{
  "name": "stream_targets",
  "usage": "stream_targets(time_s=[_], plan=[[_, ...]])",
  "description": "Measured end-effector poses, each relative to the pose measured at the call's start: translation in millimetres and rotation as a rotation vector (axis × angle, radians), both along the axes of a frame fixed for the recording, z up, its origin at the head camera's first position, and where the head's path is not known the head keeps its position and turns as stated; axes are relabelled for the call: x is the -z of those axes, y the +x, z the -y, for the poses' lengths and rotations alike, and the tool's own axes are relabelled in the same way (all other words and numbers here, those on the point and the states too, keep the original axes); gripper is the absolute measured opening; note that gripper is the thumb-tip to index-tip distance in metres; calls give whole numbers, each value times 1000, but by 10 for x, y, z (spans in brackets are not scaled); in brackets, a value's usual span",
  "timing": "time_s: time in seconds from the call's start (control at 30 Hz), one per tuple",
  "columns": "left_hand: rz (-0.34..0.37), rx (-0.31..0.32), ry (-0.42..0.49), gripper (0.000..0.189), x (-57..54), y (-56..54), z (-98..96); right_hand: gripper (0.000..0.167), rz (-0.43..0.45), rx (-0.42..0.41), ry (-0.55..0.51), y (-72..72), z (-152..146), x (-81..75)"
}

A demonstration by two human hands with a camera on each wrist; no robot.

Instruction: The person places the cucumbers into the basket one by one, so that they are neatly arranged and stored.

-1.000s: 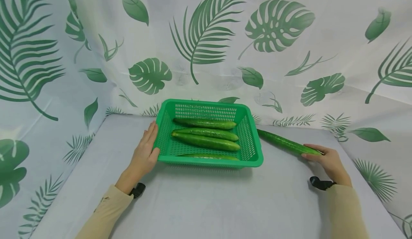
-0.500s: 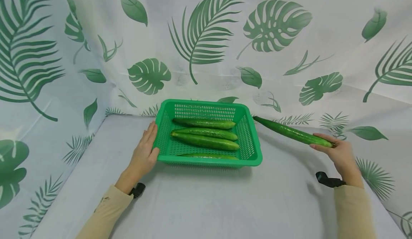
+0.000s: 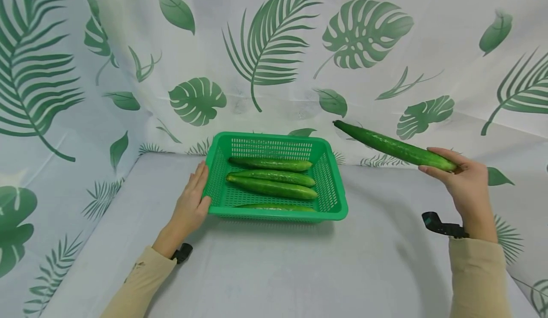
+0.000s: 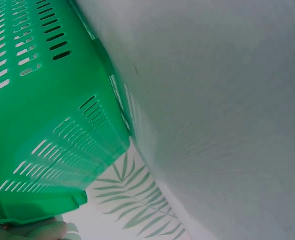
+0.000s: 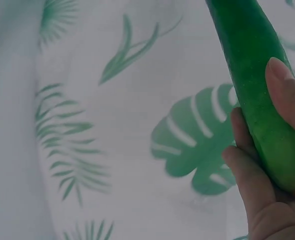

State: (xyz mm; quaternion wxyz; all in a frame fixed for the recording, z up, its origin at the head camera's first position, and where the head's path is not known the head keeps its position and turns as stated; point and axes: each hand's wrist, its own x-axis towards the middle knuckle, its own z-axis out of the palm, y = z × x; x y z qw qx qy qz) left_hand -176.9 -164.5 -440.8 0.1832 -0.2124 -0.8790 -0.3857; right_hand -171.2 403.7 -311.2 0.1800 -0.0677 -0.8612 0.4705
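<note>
My right hand [image 3: 466, 180] grips a long green cucumber [image 3: 394, 148] by its paler end, thumb on one side and fingers on the other. The cucumber is raised above the table, its dark tip pointing left and slightly up. In the right wrist view the cucumber [image 5: 260, 95] lies between thumb and fingers. A green plastic basket [image 3: 278, 214] stands at the middle back, with several cucumbers lying crosswise in it. My left hand [image 3: 191, 204] rests against the basket's left side, fingers straight along the rim. The left wrist view shows the basket's slotted wall [image 4: 47, 115] and fingertips [image 4: 47, 231] at its rim.
A white cloth [image 3: 299, 270] covers the table. Behind and at both sides hangs a white curtain [image 3: 295, 23] printed with green leaves, close behind the basket. Each wrist wears a black camera strap.
My right hand has lifted the cucumber off the table, moving up and to the right, its far tip rising beside the basket's right end. The left hand and basket stay put.
</note>
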Motion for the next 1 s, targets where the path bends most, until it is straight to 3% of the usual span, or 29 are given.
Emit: stream_targets(time_s=[0.23, 0.53, 0.67, 0.8, 1.0], plan=[[9, -5, 0, 71, 2, -5, 5, 53, -226, -208, -284, -58, 377, -178], [-3, -3, -1, 71, 13, -11, 1, 50, -320, -322, -286, -161, 907, -268], [-5, -4, -2, 71, 9, -9, 0, 48, -325, -356, -218, -172, 1188, -268], [-6, -5, -7, 71, 2, -4, 0, 47, -309, -397, -136, -164, 1483, -181], [-8, -5, -8, 71, 6, -4, -1, 47, -266, -471, -113, -152, 1831, 84]])
